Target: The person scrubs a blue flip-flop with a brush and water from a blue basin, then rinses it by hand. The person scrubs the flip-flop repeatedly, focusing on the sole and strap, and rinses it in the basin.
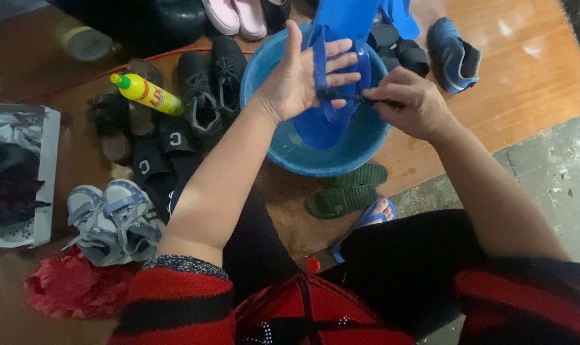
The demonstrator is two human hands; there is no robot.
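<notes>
My left hand (299,76) holds a blue flip-flop (333,64) upright over a blue plastic basin (290,153), fingers slipped under its strap. My right hand (410,102) is closed on a small dark brush (341,97) pressed against the flip-flop's sole. The basin sits on a wooden floor in front of my knees. My foot in another blue flip-flop (366,220) shows below the basin.
Around the basin lie black sneakers (210,83), black slides (152,163), grey child sandals (114,220), green sandals (344,191), a blue shoe (452,54), pink shoes (235,16) and a yellow detergent bottle (146,94). A red cloth (69,287) lies at lower left.
</notes>
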